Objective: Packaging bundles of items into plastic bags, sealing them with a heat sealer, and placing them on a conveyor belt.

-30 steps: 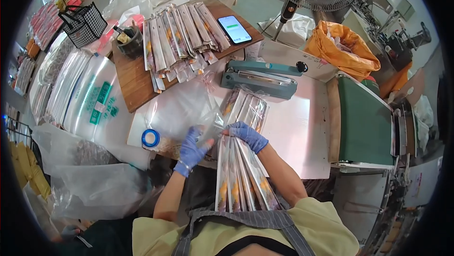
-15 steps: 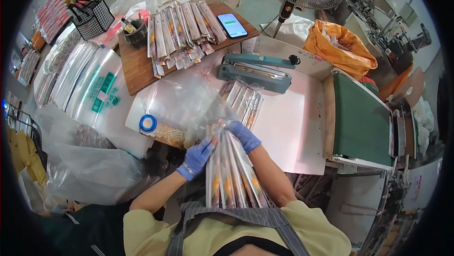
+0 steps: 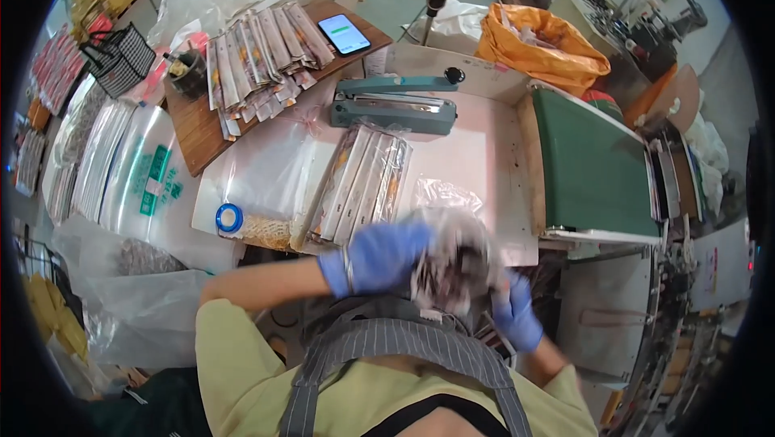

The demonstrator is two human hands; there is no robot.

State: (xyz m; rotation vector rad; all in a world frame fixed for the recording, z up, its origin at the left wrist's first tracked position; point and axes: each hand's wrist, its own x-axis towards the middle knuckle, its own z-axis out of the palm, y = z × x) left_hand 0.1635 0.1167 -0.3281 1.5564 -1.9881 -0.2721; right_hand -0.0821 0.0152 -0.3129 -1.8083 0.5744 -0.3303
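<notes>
A bagged bundle of long, narrow packets (image 3: 456,263) is held between my hands in front of my apron, its end turned up toward me and smeared by motion. My left hand (image 3: 379,258), in a blue glove, closes against the bundle's left side, its fingers partly hidden. On the right side, my gloved right hand (image 3: 518,313) grips the bundle's edge with bent fingers. Several similar packets in clear plastic (image 3: 363,183) lie on the table just beyond my left hand. A loose piece of clear film (image 3: 448,193) rests beyond the bundle.
A teal hand sealer (image 3: 395,108) stands behind the bagged packets. Loose packets (image 3: 262,58) and a phone (image 3: 345,34) lie on a wooden board. Clear bags (image 3: 262,167) and a blue tape roll (image 3: 229,217) are leftward. A green-topped box (image 3: 593,167) borders the right.
The bundle has swung right and turned from lying lengthwise toward my chest to end-on. My hands have parted from the gathered bag mouth to either side of it. The view has shifted right.
</notes>
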